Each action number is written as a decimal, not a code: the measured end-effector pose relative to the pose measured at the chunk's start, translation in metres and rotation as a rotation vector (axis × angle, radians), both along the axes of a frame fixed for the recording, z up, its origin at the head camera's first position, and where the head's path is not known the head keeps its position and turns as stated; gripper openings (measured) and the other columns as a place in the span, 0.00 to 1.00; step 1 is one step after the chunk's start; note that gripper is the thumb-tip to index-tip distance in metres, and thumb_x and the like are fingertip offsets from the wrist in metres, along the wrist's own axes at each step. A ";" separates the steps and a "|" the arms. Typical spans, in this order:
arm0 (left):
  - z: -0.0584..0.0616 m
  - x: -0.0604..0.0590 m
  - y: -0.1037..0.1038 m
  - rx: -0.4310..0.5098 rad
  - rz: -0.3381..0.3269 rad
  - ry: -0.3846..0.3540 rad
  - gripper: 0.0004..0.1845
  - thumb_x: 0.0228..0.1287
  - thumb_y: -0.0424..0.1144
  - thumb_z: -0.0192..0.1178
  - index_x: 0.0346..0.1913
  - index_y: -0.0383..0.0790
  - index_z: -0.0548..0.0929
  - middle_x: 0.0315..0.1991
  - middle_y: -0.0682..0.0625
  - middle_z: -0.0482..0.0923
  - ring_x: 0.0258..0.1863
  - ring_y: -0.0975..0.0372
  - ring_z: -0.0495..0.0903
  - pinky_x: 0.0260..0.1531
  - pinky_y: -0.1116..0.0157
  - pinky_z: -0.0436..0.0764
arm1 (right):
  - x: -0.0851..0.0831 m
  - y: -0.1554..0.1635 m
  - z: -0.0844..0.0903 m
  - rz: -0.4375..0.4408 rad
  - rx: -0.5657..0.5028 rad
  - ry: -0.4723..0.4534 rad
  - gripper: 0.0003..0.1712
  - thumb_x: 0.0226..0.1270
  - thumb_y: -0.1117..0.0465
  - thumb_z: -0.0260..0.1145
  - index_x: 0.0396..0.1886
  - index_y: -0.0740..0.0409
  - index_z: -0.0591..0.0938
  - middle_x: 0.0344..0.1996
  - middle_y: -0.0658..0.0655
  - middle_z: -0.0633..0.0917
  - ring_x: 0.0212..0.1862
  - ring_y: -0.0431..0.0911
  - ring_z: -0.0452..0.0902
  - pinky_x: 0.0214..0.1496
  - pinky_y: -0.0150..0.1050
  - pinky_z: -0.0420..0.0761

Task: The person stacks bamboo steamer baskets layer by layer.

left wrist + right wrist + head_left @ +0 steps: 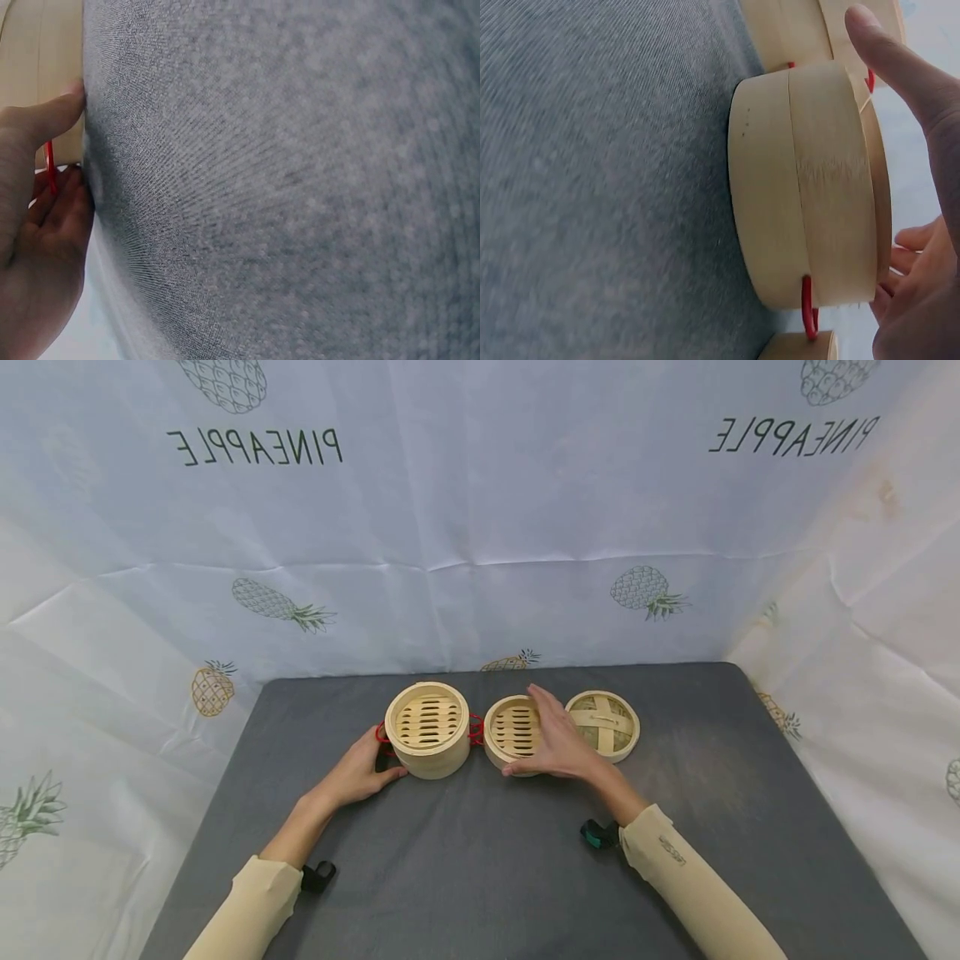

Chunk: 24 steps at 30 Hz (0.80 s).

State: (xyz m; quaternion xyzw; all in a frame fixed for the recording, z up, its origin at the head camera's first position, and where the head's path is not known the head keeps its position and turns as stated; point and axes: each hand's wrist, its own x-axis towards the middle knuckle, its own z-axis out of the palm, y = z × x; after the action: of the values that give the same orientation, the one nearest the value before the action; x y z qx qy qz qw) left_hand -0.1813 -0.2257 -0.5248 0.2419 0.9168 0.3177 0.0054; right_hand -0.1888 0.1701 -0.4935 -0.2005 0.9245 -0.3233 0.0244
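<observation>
We're judging the small bamboo steamer (514, 732) prob light, stiff & a bit slick, best taken by opp sides of its rim, as it's sitting on the table (465, 877) btwn stack (429, 739) & lid (602, 720), within our wide-spread R grip (558, 742), firm hold unclear, w/ our L grip (362, 772) cupping the stack.

The left hand's (360, 774) fingers run partly out of sight behind the left steamer (430, 762); the right hand (558, 743) covers the middle steamer's (513, 732) right side. The right sleeve's (701, 889) print (672, 850) is too small to read. The head view's top edge cuts off 2 pineapples (228, 381). In the left wrist view, the left steamer is cropped and the cloth (352, 180) blurs rightward.
</observation>
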 end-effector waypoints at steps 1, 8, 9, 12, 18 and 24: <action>-0.001 0.000 0.000 0.007 -0.002 0.010 0.43 0.63 0.36 0.79 0.77 0.32 0.70 0.65 0.31 0.78 0.62 0.41 0.82 0.63 0.38 0.81 | 0.000 0.001 0.000 -0.001 0.006 -0.006 0.86 0.43 0.35 0.90 0.90 0.60 0.48 0.88 0.68 0.53 0.88 0.67 0.49 0.84 0.74 0.59; -0.014 -0.004 -0.006 0.058 -0.025 0.080 0.41 0.65 0.45 0.79 0.75 0.35 0.73 0.63 0.34 0.80 0.58 0.45 0.83 0.58 0.43 0.83 | 0.002 0.005 -0.003 -0.006 0.040 -0.028 0.83 0.45 0.33 0.88 0.89 0.65 0.51 0.87 0.70 0.57 0.87 0.68 0.55 0.83 0.71 0.63; -0.009 -0.002 -0.004 0.048 -0.023 0.058 0.41 0.64 0.43 0.80 0.75 0.34 0.72 0.63 0.33 0.80 0.59 0.43 0.83 0.58 0.40 0.82 | 0.002 0.006 -0.004 -0.009 0.043 -0.028 0.83 0.45 0.33 0.88 0.88 0.64 0.51 0.86 0.70 0.57 0.86 0.68 0.56 0.82 0.71 0.65; -0.012 -0.004 -0.005 0.034 -0.018 0.047 0.41 0.65 0.45 0.79 0.75 0.35 0.72 0.64 0.35 0.80 0.60 0.45 0.83 0.59 0.42 0.83 | 0.002 0.006 -0.007 -0.017 0.043 -0.024 0.81 0.46 0.33 0.87 0.88 0.65 0.53 0.85 0.70 0.60 0.85 0.68 0.59 0.81 0.70 0.67; 0.002 0.003 0.000 0.005 0.002 0.001 0.40 0.64 0.36 0.79 0.75 0.32 0.72 0.66 0.33 0.79 0.62 0.43 0.83 0.62 0.41 0.82 | 0.004 0.005 -0.009 -0.038 0.020 -0.011 0.78 0.48 0.33 0.85 0.88 0.64 0.55 0.84 0.70 0.62 0.83 0.68 0.62 0.78 0.71 0.71; 0.004 0.003 0.002 -0.004 0.017 -0.017 0.41 0.64 0.36 0.79 0.76 0.33 0.71 0.68 0.33 0.78 0.65 0.44 0.82 0.66 0.41 0.81 | 0.005 0.006 -0.011 -0.046 0.005 0.006 0.77 0.48 0.32 0.85 0.87 0.63 0.57 0.84 0.69 0.63 0.83 0.68 0.63 0.77 0.71 0.72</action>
State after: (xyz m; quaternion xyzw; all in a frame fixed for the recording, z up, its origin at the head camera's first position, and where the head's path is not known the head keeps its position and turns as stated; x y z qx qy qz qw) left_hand -0.1788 -0.2237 -0.5208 0.2315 0.9194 0.3178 0.0109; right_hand -0.1840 0.1763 -0.5045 -0.1800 0.9298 -0.3207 0.0145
